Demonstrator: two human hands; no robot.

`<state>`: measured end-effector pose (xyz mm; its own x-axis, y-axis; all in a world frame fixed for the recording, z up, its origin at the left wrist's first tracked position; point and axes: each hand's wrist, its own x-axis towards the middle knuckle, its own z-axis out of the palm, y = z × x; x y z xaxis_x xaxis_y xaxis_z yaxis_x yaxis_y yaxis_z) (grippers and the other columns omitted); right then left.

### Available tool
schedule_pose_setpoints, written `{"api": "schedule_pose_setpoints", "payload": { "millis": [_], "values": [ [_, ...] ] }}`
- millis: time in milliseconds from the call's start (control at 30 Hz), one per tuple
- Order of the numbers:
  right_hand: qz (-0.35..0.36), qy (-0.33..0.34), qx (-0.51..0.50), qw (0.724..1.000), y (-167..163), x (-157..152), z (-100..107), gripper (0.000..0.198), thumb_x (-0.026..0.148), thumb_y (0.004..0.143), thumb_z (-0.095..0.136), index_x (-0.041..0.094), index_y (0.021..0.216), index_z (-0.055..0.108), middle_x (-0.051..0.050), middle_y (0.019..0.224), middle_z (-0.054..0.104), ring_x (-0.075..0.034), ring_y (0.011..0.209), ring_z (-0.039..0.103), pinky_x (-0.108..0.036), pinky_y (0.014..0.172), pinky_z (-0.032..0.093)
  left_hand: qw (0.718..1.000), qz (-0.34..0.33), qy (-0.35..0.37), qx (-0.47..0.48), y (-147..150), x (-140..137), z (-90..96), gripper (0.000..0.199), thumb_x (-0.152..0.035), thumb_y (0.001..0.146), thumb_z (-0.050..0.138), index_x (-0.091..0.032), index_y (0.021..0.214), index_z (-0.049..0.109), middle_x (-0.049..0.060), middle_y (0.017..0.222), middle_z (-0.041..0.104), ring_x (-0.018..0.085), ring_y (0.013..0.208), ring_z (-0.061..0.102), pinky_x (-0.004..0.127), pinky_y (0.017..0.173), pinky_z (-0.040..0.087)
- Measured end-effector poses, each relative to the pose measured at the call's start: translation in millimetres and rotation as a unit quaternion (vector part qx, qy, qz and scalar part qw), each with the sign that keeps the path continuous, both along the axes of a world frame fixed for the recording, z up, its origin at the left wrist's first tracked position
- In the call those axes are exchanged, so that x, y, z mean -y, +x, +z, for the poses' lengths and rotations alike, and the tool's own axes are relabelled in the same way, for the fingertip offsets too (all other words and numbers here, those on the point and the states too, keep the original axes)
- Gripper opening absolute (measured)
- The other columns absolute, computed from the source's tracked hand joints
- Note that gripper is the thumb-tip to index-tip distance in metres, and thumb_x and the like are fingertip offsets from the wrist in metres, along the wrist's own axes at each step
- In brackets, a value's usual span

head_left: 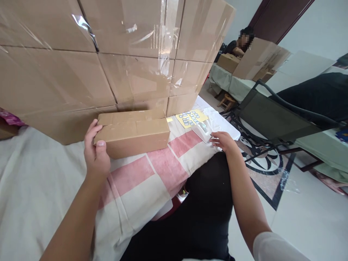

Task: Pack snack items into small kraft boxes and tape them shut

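A long closed cardboard box [136, 136] lies on the cloth-covered surface, its top flaps meeting along a seam. My left hand [95, 148] grips its left end, thumb on the near side and fingers at the top far corner. To the right of the box sits a white tape dispenser [201, 131] with a roll in it. My right hand [224, 140] is at the dispenser's right end, fingers bent and tips against it. Whether a strip of clear tape is between those fingertips is too small to see. A yellow sheet of blue-and-white stickers [190, 119] lies just behind the dispenser.
A wall of stacked, taped cartons [136, 72] rises directly behind the box. A folding chair [282, 105] stands on the right. Beyond it, another person [237, 47] is by open cartons [257, 58] on a second covered table [230, 81]. A wooden stool [227, 101] is below.
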<state>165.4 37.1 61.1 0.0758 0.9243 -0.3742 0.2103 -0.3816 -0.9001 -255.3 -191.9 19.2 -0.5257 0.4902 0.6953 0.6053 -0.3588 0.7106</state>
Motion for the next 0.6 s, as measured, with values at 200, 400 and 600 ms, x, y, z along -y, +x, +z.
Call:
{"api": "schedule_pose_setpoints", "payload": {
  "millis": [200,400,600],
  "values": [
    [-0.001,-0.018,-0.011,1.000,1.6,-1.6,-2.0,0.023,0.014,0.071,0.085,0.017,0.080,0.064,-0.007,0.079,0.069,-0.023,0.064,0.074,-0.028,0.045,0.056,1.000,0.000,0.001,0.002,-2.4,-2.2,-2.4,0.045,-0.049,0.100,0.050,-0.025,0.137,0.059,0.010,0.159,0.048,0.027,0.149,0.043,0.052,0.126,0.028],
    [0.012,-0.040,-0.026,0.999,6.2,-4.0,-3.1,0.024,0.013,0.073,0.085,0.016,0.083,0.063,-0.007,0.078,0.069,-0.024,0.066,0.075,-0.031,0.049,0.060,1.000,-0.010,0.010,-0.003,-0.8,-1.3,0.4,0.044,-0.048,0.102,0.050,-0.023,0.137,0.059,0.012,0.158,0.048,0.028,0.148,0.043,0.051,0.126,0.028],
    [0.027,-0.070,-0.038,0.996,8.3,-5.3,-3.5,0.023,0.014,0.077,0.084,0.016,0.085,0.063,-0.005,0.073,0.067,-0.023,0.065,0.075,-0.030,0.049,0.059,1.000,-0.005,0.005,-0.006,1.2,0.4,2.7,0.043,-0.045,0.102,0.050,-0.023,0.138,0.059,0.012,0.159,0.048,0.026,0.148,0.043,0.049,0.126,0.029]
  ]
}}
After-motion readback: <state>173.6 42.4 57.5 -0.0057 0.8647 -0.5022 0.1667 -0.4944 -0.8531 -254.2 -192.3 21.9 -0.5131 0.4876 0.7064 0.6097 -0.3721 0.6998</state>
